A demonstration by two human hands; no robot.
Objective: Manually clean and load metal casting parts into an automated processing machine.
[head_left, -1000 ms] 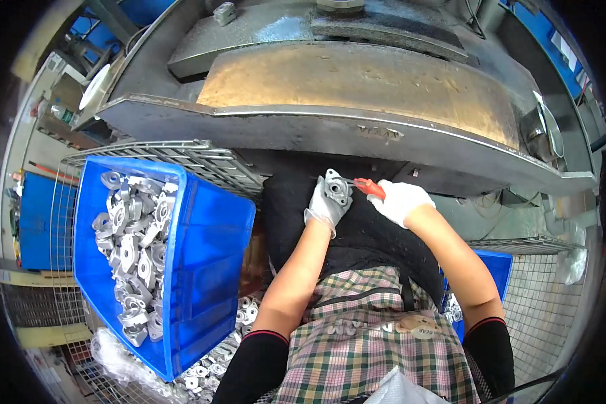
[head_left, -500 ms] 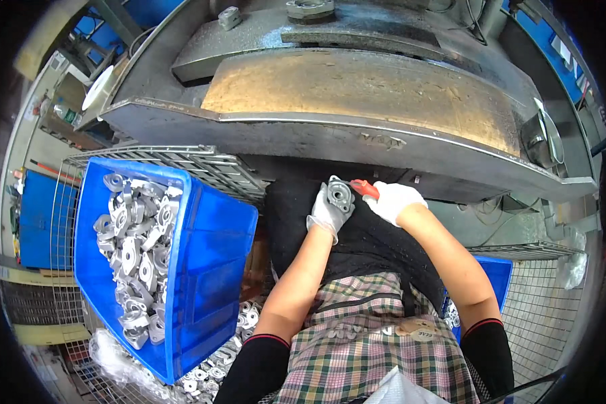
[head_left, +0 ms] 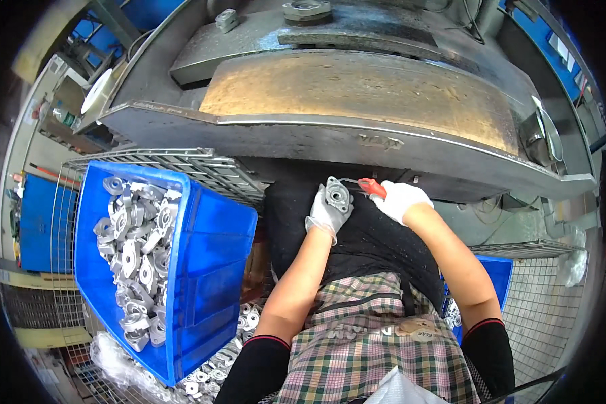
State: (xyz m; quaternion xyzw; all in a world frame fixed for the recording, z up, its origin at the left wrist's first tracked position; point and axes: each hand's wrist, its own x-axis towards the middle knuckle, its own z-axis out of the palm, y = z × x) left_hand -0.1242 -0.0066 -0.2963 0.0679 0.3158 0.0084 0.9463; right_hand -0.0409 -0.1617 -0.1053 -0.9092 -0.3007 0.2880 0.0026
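Note:
Over my lap, my white-gloved left hand (head_left: pixel 328 217) is closed around a grey cast metal flange (head_left: pixel 337 194) with a round central hole and a smaller hole at each end. My right hand (head_left: pixel 405 200), also gloved in white, grips the red handle of a deburring tool (head_left: pixel 372 188). From that handle a thin bent metal shank reaches left to the upper edge of the flange. Whether its tip touches the metal is too small to tell.
A tilted blue bin (head_left: pixel 212 269) full of similar castings stands at my left, with more castings (head_left: pixel 212 370) below it. Ahead is a machine bed with a worn wooden board (head_left: pixel 363 87). Another blue bin (head_left: pixel 495 279) sits at my right beside wire mesh (head_left: pixel 542 303).
My right hand has shifted slightly right, and the red handle has drawn a little away from the flange, showing more of the shank. My left hand still holds the flange, moved only slightly.

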